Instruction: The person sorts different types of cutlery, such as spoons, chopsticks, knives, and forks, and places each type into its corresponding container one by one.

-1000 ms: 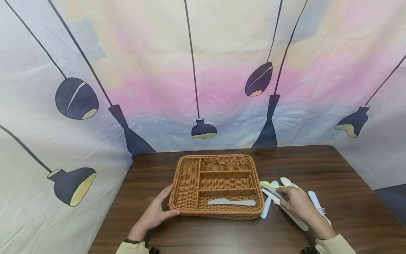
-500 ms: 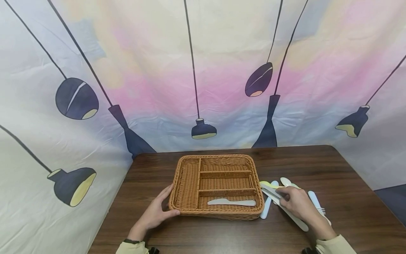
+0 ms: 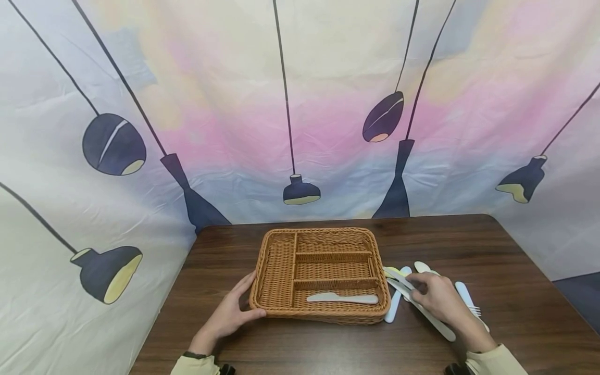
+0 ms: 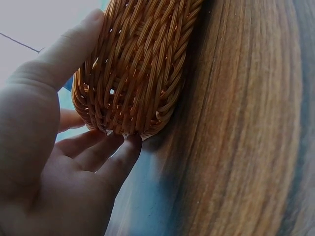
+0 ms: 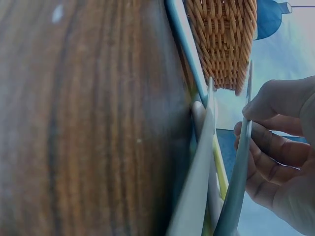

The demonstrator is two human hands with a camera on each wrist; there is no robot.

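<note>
A brown wicker basket (image 3: 335, 284) with several compartments stands on the wooden table. One pale knife (image 3: 328, 298) lies in its front compartment. My left hand (image 3: 230, 312) holds the basket's front left corner, thumb at the front and fingers along the left side. In the left wrist view the fingertips (image 4: 129, 140) touch the woven wall (image 4: 142, 69) low down. My right hand (image 3: 440, 298) pinches a second pale knife (image 5: 241, 172) between thumb and fingers, raised just above the pile. Below it another pale knife (image 5: 194, 191) lies slanted across the other cutlery.
Right of the basket lies loose cutlery: a light blue handle (image 3: 394, 307), a yellow piece (image 3: 392, 272), a white spoon (image 3: 422, 267) and a fork (image 3: 474, 311). A printed cloth (image 3: 300, 130) hangs behind the table's back edge.
My right hand has lifted its knife slightly; the knife's tip has moved up and left toward the basket's rim. The left hand and basket stay in place.
</note>
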